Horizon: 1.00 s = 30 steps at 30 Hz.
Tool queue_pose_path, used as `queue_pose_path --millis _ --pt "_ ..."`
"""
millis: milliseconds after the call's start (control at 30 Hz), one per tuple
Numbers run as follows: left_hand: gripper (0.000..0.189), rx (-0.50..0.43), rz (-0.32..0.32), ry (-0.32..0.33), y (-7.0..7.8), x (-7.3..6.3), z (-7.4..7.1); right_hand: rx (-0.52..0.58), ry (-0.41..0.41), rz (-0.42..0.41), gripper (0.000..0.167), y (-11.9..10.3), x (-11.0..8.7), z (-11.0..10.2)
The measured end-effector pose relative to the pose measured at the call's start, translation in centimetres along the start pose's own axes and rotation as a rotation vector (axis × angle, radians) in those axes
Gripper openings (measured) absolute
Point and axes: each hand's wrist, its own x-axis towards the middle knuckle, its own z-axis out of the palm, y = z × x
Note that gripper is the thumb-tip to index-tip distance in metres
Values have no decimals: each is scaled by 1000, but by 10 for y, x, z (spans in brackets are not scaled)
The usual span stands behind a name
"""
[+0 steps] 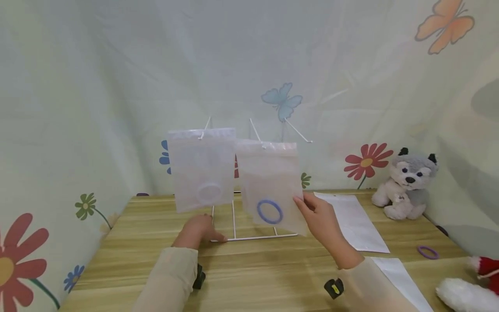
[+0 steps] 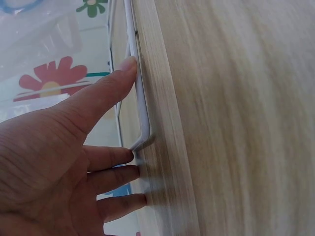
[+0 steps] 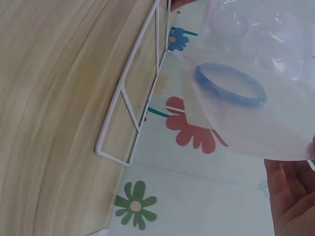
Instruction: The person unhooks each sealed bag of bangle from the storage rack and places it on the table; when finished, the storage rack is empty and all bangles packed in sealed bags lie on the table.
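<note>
a frosted, translucent bag, blue ring showing through, is pinched at its edge by the right grip; the left grip, fingers straight, touches the white rack.

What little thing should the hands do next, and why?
I'd gently let go with the right hand, which pinches the edge of the translucent white plastic bag with the round blue ring. The bag's top seems to hang from the middle hook of the white wire rack, and the left hand touches the rack's base.
</note>
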Motion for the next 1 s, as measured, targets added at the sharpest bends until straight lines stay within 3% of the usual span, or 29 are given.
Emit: queue_pose_path --millis 267,700,1000 --pt "86 5 -2 -16 1 -1 3 -11 30 -42 24 -7 -12 -14" --pt "89 10 15 -33 -1 1 5 73 -61 0 29 -29 -30 -39" --pt "92 32 18 -47 -1 5 0 114 -142 63 31 -25 -46 -65"
